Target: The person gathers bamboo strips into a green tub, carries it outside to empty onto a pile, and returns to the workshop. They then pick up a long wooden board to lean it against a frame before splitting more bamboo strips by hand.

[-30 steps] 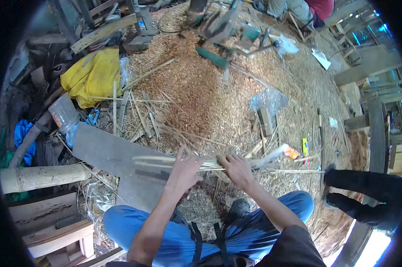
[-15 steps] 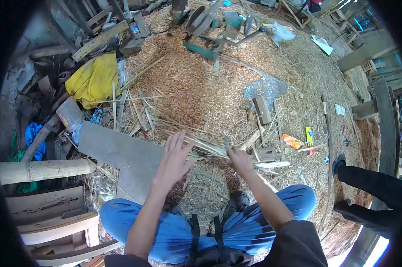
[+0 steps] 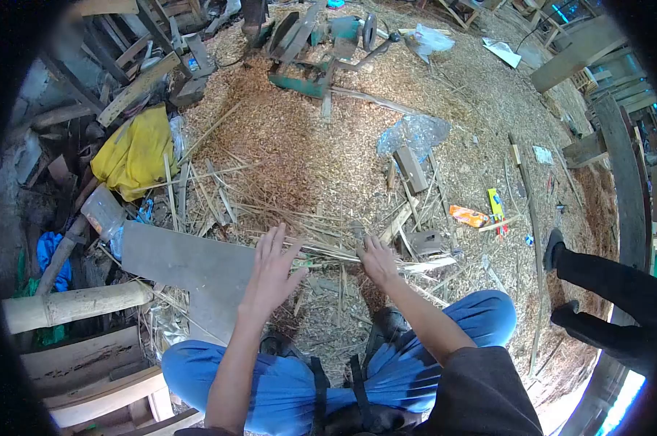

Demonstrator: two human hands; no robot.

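My right hand [image 3: 378, 261] is closed around a bundle of thin split wood strips [image 3: 328, 249], held low over the litter between my feet. Pale ends of the bundle stick out past both sides of that fist. A small grey piece shows just above the knuckles. To the left, my left hand [image 3: 273, 260] is stretched flat, palm down, its fingers straight and thumb apart, over the left ends of the strips. Beneath its wrist lies the edge of a flat grey board [image 3: 175, 256].
Shavings and loose strips cover the ground. A wood block [image 3: 411, 169], an orange wrapper [image 3: 469, 216] and a yellow wrapper [image 3: 496, 204] lie to the right. A green machine [image 3: 299, 81] stands ahead, a yellow cloth [image 3: 133, 154] at left. Another person's legs [image 3: 612, 291] are at right.
The view has turned slightly, so the surroundings sit further left. My left hand is a little lower over the strips; my right hand still grips the bundle.
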